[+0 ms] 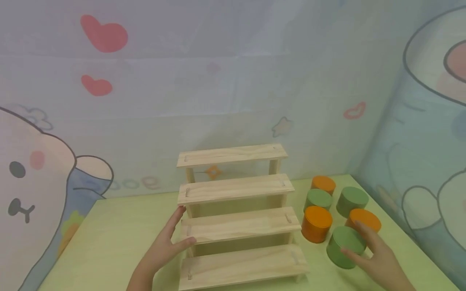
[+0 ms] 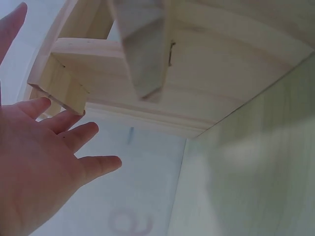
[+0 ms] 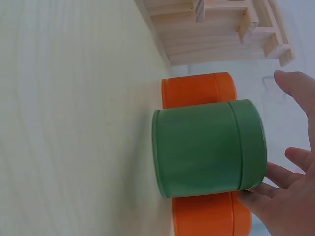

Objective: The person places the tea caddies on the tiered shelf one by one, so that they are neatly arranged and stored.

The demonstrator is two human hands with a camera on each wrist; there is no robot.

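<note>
At the left, the left hand (image 1: 160,248) stands upright by the left end of a stepped wooden shelf (image 1: 234,190), fingers straight and spread, holding nothing; whether the fingertips touch the wood I cannot tell. The shelf's four boards run left to right, stepping up toward the far side of the table (image 1: 120,230).

Right of the shelf stands a group of upright canisters: three orange canisters (image 1: 316,224) and, among them, two green canisters (image 1: 352,201), all farther off than the near green canister (image 1: 344,247).

That near green canister, also upright, is the one that matters: it lies just left of the right hand (image 1: 382,262), whose thumb and fingers are apart. The wrist view shows the thumb clear of its lid and some fingers reaching behind it; contact is unclear. The left hand is well apart, across the shelf.
</note>
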